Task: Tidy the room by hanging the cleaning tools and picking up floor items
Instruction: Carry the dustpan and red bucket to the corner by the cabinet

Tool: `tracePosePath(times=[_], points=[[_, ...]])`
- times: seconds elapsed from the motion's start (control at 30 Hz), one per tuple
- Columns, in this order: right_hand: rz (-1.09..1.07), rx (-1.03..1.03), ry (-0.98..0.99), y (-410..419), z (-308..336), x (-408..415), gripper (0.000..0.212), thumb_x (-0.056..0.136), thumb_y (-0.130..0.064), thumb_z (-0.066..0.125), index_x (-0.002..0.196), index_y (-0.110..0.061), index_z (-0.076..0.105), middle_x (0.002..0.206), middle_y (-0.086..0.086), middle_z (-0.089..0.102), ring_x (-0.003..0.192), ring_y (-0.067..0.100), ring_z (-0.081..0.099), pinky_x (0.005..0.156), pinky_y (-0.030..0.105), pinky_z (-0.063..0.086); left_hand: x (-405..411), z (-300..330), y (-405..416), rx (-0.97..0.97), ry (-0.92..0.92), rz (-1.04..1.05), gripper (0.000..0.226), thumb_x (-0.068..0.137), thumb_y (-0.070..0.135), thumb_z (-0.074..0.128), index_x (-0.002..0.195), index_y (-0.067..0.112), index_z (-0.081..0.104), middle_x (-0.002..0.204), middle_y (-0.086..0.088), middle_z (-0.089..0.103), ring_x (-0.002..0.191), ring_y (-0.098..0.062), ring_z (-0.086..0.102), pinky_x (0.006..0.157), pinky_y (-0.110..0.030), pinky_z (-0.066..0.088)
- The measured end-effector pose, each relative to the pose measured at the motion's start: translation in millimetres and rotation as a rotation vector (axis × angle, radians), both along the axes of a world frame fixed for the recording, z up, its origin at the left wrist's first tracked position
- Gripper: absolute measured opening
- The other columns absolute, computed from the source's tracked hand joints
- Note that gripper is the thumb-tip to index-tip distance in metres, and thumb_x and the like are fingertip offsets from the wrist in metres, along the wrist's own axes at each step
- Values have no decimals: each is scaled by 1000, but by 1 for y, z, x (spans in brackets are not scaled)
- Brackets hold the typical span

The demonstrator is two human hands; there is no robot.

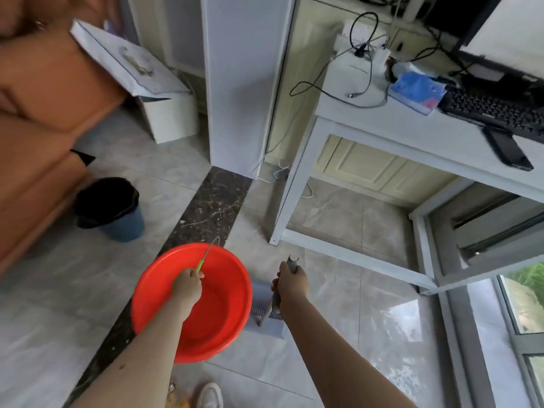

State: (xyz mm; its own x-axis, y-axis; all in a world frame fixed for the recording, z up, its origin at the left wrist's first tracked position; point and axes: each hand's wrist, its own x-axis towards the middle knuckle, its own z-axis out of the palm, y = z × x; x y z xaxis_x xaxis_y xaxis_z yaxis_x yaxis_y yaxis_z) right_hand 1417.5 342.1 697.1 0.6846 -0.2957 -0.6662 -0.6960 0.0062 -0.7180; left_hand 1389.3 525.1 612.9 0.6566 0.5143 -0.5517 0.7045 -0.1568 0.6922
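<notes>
My left hand (187,286) is closed around a thin tool with a green handle (201,264) and a wire hook at its far end, held above a red plastic basin (219,325) on the floor. My right hand (291,282) grips the grey handle (292,264) of a grey dustpan (266,325), whose pan rests on the tiles just right of the basin. Part of the handle is hidden by my fingers.
A blue bin with a black liner (113,207) stands at the left beside an orange sofa (35,128). A white desk (382,134) with cables, a keyboard and a phone is ahead on the right. A white box (170,116) sits by a pillar. My shoe (210,396) is below.
</notes>
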Motion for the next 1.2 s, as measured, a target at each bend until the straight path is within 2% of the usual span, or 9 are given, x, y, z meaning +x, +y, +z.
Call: tracePosePath(times=[0.23, 0.37, 0.47, 0.57, 0.7, 0.83, 0.93, 1.07, 1.2], points=[[195, -129, -57, 55, 19, 35, 14, 95, -21, 44, 96, -9, 51, 61, 5, 50, 49, 16, 47, 47, 24, 36, 26, 13, 58, -16, -37, 79, 36, 99, 9, 31, 108, -5, 63, 104, -22, 61, 81, -24, 50, 68, -27, 32], [252, -165, -101, 75, 23, 60, 12, 95, -21, 47, 95, -10, 53, 57, 4, 48, 46, 14, 44, 40, 20, 33, 47, 13, 80, -52, -70, 77, 32, 100, 10, 31, 86, 7, 60, 94, -20, 56, 61, -20, 44, 52, -28, 33], [286, -130, -100, 84, 22, 80, 13, 95, -23, 46, 91, -11, 51, 58, 4, 49, 46, 15, 42, 38, 18, 32, 65, 16, 90, -21, -89, 39, 33, 101, 11, 31, 100, 0, 62, 109, -16, 62, 75, -18, 50, 55, -26, 35], [326, -116, -113, 93, 20, 109, 18, 95, -24, 47, 85, -9, 50, 59, 4, 47, 40, 11, 44, 29, 11, 30, 90, 17, 98, 13, -107, 30, 30, 101, 13, 30, 91, 8, 59, 112, -16, 64, 81, -20, 51, 56, -27, 36], [374, -157, -167, 105, 9, 150, 24, 95, -28, 49, 77, -12, 50, 61, 3, 53, 36, 6, 47, 42, 22, 36, 128, 17, 109, 37, -121, 43, 30, 101, 13, 30, 88, 7, 56, 113, -20, 64, 85, -22, 51, 70, -29, 36], [316, -134, -161, 124, -7, 201, 20, 94, -28, 49, 96, -9, 55, 93, 18, 68, 65, 24, 55, 61, 30, 45, 176, 7, 125, 40, -121, 86, 32, 101, 12, 31, 98, 0, 61, 116, -20, 63, 98, -28, 56, 77, -29, 37], [290, -108, -119, 138, -16, 245, 30, 93, -30, 49, 103, -3, 58, 102, 24, 68, 77, 27, 55, 66, 37, 44, 217, 3, 138, 51, -118, 118, 32, 100, 9, 32, 99, -3, 61, 117, -23, 63, 105, -32, 57, 78, -28, 36], [267, -85, -123, 153, -20, 291, 34, 94, -29, 48, 104, 2, 59, 77, 15, 69, 53, 21, 53, 53, 27, 40, 266, 1, 152, 87, -116, 145, 34, 100, 8, 32, 105, -8, 62, 116, -25, 63, 102, -38, 59, 76, -32, 38], [277, -87, -141, 170, -22, 328, 35, 96, -29, 47, 118, -3, 56, 68, 3, 65, 49, 10, 54, 58, 25, 43, 308, -1, 164, 90, -119, 159, 34, 100, 7, 32, 107, -8, 61, 118, -25, 63, 101, -32, 58, 74, -27, 35]])
